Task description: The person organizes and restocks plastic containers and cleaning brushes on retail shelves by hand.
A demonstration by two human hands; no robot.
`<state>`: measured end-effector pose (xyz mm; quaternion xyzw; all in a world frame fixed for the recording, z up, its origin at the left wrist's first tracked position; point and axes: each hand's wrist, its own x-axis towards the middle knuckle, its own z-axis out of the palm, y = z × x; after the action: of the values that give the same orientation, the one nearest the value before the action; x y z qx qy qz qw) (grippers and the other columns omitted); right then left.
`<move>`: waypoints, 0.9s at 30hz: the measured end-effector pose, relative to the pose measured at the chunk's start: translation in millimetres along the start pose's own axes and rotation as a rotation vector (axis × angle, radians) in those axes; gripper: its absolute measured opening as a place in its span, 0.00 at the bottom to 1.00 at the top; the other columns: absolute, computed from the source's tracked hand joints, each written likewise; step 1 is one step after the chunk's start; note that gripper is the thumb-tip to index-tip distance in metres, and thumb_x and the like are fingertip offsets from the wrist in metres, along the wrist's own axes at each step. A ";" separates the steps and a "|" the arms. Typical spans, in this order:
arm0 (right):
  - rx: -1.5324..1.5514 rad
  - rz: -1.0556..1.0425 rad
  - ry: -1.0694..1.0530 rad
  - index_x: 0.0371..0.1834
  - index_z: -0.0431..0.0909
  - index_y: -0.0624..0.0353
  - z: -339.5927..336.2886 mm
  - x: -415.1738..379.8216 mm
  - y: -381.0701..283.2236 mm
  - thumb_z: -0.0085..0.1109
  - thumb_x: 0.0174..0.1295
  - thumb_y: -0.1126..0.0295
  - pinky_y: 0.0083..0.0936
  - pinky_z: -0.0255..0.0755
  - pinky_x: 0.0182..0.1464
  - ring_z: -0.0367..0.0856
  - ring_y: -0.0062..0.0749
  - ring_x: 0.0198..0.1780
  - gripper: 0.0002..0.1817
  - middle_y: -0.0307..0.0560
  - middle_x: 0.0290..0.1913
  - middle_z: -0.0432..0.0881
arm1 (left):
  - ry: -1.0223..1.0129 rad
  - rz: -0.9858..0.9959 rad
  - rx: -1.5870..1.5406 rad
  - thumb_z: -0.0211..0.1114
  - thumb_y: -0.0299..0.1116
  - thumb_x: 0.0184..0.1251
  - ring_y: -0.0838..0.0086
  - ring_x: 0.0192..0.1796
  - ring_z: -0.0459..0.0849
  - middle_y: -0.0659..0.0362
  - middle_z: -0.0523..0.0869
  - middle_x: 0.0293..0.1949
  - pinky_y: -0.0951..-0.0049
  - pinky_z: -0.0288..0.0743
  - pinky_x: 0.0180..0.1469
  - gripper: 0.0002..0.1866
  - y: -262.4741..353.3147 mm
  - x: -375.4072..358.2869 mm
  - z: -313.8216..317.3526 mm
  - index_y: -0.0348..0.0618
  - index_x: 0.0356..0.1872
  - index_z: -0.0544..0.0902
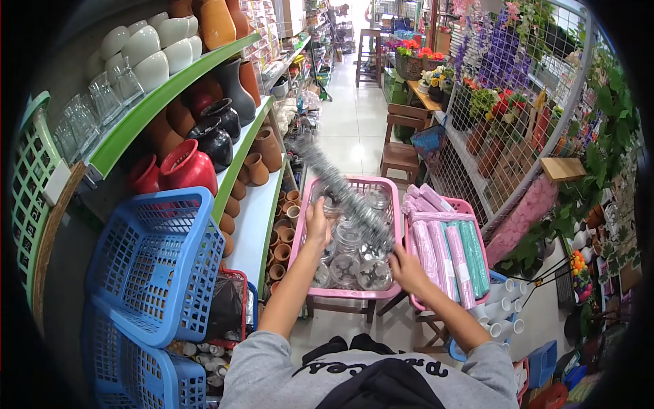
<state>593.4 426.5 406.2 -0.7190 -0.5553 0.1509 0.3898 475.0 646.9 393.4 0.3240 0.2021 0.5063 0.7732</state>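
A pink plastic basket point(346, 294) stands before me, filled with several clear round plastic containers point(345, 268) that have dark patches in them. Slanting over it is a long grey-silver ridged bundle point(354, 204), smeared by motion, possibly a stack of thin clear pieces. My right hand point(407, 270) is closed around its near end, above the basket's right front corner. At the basket's left side, my left hand point(317, 222) is curled beside the bundle and a clear container. What its fingers grip is partly hidden.
Right of it, another pink basket point(485, 300) holds pink and green wrapped rolls point(449, 255). Blue baskets point(153, 266) stand left, below green-edged shelves point(170, 102) of pots and glasses. A wooden chair point(402, 146) and a wire rack point(507, 136) flank the tiled aisle.
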 end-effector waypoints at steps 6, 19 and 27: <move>0.034 0.052 0.037 0.40 0.64 0.63 -11.9 4.2 -1.2 0.49 0.63 0.68 0.50 0.63 0.26 0.73 0.65 0.24 0.10 0.67 0.17 0.71 | -0.101 -0.059 -0.031 0.53 0.35 0.67 0.71 0.41 0.79 0.60 0.79 0.42 0.67 0.74 0.42 0.10 -6.9 10.5 -9.6 0.46 0.46 0.71; -0.015 0.007 0.006 0.43 0.66 0.64 -22.1 -8.1 5.2 0.50 0.63 0.68 0.47 0.61 0.25 0.72 0.63 0.22 0.12 0.64 0.17 0.71 | -0.209 0.234 0.371 0.63 0.15 0.48 0.74 0.48 0.78 0.57 0.79 0.46 0.74 0.72 0.50 0.21 11.2 21.9 -17.2 0.39 0.46 0.71; 0.017 0.014 -0.038 0.44 0.67 0.62 -21.7 -8.4 3.0 0.50 0.63 0.67 0.46 0.62 0.25 0.73 0.62 0.23 0.12 0.64 0.18 0.72 | -0.222 0.330 0.773 0.68 0.21 0.47 0.74 0.43 0.80 0.57 0.81 0.40 0.75 0.72 0.47 0.20 18.0 31.2 -25.3 0.34 0.43 0.73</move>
<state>606.7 410.0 416.4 -0.7168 -0.5560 0.1718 0.3840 459.8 687.9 388.7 0.6703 0.2382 0.4722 0.5206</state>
